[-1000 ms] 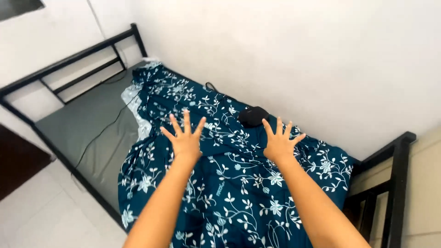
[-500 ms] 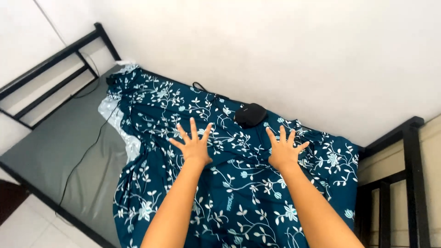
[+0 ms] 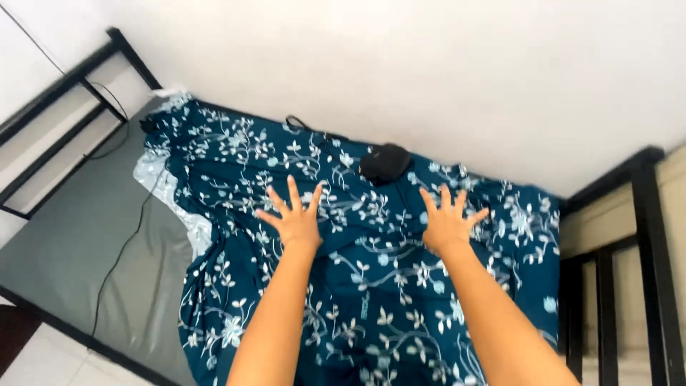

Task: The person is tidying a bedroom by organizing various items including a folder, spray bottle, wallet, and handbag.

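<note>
Teal fabric with a white flower-and-vine print, a bedsheet, covers most of the mattress in the head view. Both of the person's arms reach forward over it, palms down.

Left hand: fingers spread wide, holding nothing. Palm lies on or just above the sheet; contact cannot be confirmed. Creases in the cloth run away from below the wrist toward the near edge of the bed.

Right hand: fingers likewise fanned wide, nothing gripped, palm at the same height over the sheet. The two hands are level with each other and well apart, with bare printed cloth between them.

Beyond the fingertips, between the two hands and nearer the right one, a small black pouch-like object rests on the sheet close to the white wall. A thin black cord shows past the left fingertips at the sheet's far edge.

Outward from the left thumb side, the sheet ends in a pale folded-back edge, and grey mattress lies uncovered, with a dark cable trailing across it. Black metal bed frame stands outward of the right hand; its other end rail sits far off past the left hand.
</note>
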